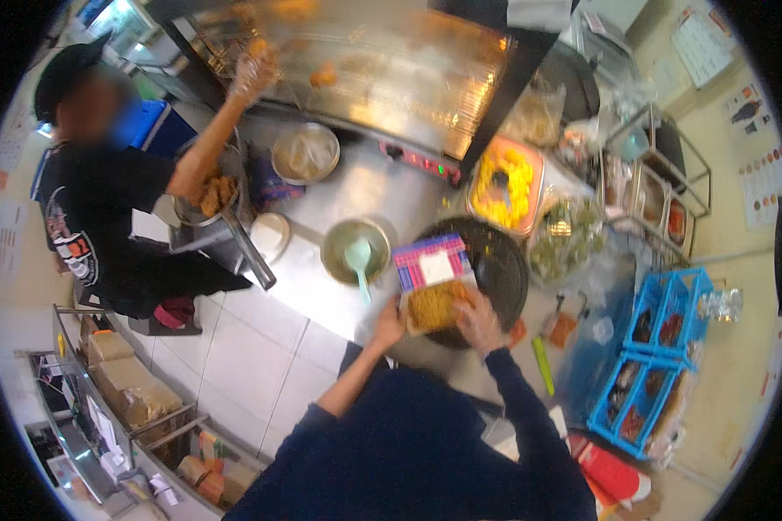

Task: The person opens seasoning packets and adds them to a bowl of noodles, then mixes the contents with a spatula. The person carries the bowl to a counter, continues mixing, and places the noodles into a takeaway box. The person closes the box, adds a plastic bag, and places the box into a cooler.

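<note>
An open cardboard food box (pixel 433 262), its printed lid raised away from me, is filled with yellowish-brown food (pixel 434 306) that looks like rice or noodles. My left hand (pixel 389 323), which looks bare, grips the box at its left side. My right hand (pixel 479 320), in a clear plastic glove, touches the food at the box's right edge; whether its fingers hold a piece cannot be made out. Beneath and beyond the box lies a large round black pan (pixel 505 267). Left of the box stands a metal bowl (pixel 339 264) with a pale green spoon (pixel 358 255) in it.
A co-worker at the left reaches a gloved hand into a heated display cabinet (pixel 391 71), above a pan of fried pieces (pixel 218 194). Right of the cabinet sit a tray of yellow food (pixel 505 185) and a bag of greens (pixel 567 238). Blue plastic baskets (pixel 668 355) stand far right.
</note>
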`<state>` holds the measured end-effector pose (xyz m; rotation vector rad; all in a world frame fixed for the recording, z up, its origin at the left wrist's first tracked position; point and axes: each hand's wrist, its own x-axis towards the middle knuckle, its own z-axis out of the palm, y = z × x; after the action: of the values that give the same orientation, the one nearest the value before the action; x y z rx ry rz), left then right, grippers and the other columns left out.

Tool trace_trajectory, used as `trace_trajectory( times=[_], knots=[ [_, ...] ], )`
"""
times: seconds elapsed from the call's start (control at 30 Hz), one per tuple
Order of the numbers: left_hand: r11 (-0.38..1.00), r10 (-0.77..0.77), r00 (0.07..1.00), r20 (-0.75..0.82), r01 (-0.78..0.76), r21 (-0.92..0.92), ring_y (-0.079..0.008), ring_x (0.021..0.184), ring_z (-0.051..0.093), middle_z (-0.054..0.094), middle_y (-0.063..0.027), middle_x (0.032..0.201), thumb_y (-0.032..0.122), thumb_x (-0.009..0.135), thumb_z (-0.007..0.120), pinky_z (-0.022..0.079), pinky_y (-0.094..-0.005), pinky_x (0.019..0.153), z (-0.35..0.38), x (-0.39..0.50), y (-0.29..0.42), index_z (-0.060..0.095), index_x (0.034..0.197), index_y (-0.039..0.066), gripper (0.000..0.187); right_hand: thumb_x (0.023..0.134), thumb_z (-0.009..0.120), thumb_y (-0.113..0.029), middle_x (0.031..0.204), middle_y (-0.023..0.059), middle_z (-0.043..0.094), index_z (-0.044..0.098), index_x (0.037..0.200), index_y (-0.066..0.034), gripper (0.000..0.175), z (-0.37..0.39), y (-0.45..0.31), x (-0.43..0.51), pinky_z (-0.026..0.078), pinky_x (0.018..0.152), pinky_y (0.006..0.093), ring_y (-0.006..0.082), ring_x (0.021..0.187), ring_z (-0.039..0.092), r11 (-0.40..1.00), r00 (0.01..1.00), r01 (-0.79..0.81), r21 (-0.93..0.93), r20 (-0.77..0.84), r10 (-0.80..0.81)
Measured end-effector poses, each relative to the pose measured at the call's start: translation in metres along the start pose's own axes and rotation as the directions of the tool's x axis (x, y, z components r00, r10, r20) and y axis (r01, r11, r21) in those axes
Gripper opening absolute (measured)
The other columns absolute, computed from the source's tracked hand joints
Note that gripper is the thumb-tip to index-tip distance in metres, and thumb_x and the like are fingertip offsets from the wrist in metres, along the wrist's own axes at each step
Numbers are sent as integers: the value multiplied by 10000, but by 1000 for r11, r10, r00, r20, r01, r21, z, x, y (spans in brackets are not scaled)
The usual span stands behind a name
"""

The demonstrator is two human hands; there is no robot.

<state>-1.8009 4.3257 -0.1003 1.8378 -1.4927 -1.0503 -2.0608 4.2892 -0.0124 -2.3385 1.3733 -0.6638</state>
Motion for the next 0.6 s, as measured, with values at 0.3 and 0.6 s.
trace_trajectory(
  times=[0.3,0.6],
  knots=[
    [991,-126,990,63,129,-44,-439,937,687,716,-252,975,246,930,603,531,-507,842,-20,-1,51,503,1351,38,481,982,525,-468,1512,163,453,594,1367,-186,482,-35,-12,6,295,1106,661,367,1385,433,921,948,-33,-389,280,152],
    [969,247,948,200,-238,-71,-416,1062,667,686,-249,1160,363,940,633,515,-467,930,-82,28,111,540,1331,33,520,1048,393,-360,1090,218,685,640,1264,-65,441,14,-2,-8,517,911,506,421,1051,648,766,766,-641,-42,-90,636]
  ],
)
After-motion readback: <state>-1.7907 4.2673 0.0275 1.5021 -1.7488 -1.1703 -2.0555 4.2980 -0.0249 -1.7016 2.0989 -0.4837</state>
